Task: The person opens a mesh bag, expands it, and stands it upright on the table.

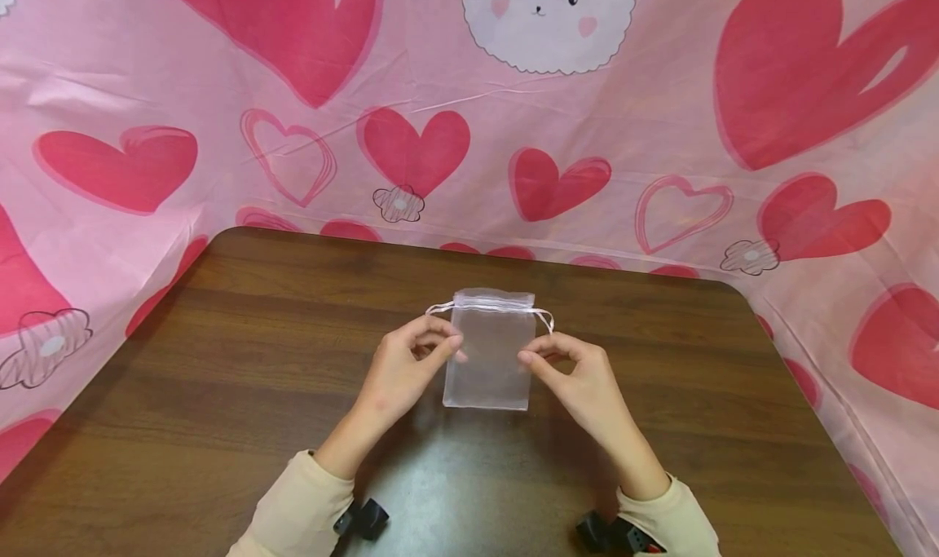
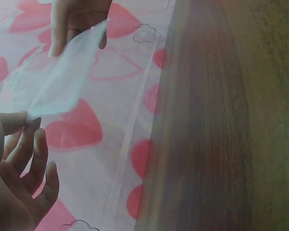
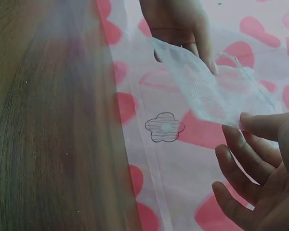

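Note:
A small sheer white drawstring pouch is held up above the table, its gathered top with the ribbon away from me. White ribbon loops stick out at both sides of that top. My left hand pinches the pouch's left edge between thumb and fingers, while my right hand pinches the right edge. Both wrist views show the thin fabric stretched between the two hands, thumb on one face and fingers on the other. The pouch looks flat, with nothing visible inside.
Beneath the hands lies a dark brown wooden table with rounded far corners. A pink cloth printed with hearts hangs behind it and along both sides. Black wrist devices sit at the cream sleeves.

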Action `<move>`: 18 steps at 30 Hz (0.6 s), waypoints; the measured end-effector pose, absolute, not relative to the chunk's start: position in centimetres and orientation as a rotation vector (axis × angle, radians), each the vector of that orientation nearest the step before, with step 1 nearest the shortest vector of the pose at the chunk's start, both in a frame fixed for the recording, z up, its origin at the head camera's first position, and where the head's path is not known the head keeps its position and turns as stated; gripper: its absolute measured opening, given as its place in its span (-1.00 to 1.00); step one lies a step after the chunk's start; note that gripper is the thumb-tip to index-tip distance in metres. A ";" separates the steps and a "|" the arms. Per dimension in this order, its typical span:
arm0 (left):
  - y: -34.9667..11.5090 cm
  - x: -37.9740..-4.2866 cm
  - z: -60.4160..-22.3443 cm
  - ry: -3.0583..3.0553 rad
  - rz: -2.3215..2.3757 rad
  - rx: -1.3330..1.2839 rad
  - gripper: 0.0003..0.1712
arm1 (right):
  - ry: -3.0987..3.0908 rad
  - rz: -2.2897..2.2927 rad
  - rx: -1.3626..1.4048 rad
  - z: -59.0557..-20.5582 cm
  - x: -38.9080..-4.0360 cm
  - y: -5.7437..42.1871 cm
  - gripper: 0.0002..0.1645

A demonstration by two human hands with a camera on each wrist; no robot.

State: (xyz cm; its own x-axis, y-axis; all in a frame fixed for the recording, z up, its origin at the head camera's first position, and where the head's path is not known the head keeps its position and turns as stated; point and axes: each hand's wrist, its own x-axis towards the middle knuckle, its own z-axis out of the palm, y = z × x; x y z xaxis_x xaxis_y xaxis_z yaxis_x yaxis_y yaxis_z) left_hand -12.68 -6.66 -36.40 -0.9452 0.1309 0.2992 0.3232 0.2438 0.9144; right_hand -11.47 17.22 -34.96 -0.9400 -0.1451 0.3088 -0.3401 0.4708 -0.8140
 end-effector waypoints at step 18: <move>-6.4 -12.4 -36.5 -2.498 -1.803 -0.481 -0.87 | -2.384 1.684 0.265 -35.0 -11.6 17.3 -0.86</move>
